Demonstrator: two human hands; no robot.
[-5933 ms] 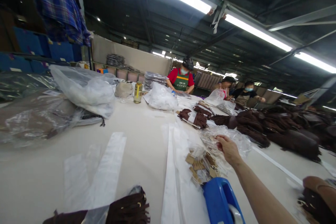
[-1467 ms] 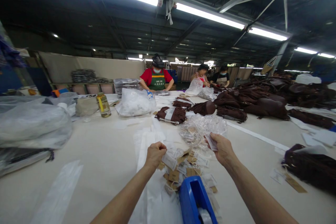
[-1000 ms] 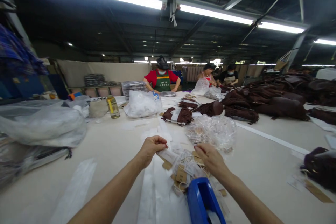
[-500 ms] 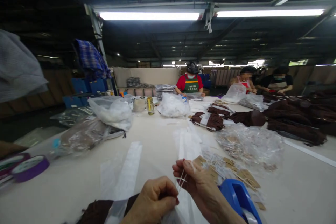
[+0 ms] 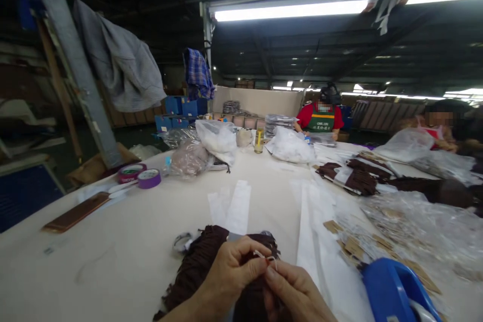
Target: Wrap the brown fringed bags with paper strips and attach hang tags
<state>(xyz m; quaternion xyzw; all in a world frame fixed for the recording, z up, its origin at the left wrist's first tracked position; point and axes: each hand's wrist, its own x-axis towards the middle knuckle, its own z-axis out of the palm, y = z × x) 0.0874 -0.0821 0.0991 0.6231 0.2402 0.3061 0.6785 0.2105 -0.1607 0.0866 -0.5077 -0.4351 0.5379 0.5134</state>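
A thin white string runs between my two hands, with a small loop of it showing at the fingertips. My left hand pinches the string between thumb and forefinger. Close against it, my right hand grips the string too, its lower fingers partly hidden. Directly beneath both hands lies a dark brown fringed textile bundle, wrapped by a pale band that is mostly covered. Right of the hands, brown cardboard tags with white strings lie in a loose pile beside a blue tape dispenser.
Purple tape rolls and a long brown strip lie at the left. White paper strips rest beyond the bundle. Plastic bags, a yellowish jar and more brown bundles stand farther back. A co-worker sits across the table.
The view has swung left, and the brown bundle now shows more fully under my hands. My hands have come together; the string stretched between them is now mostly gathered at the fingertips.
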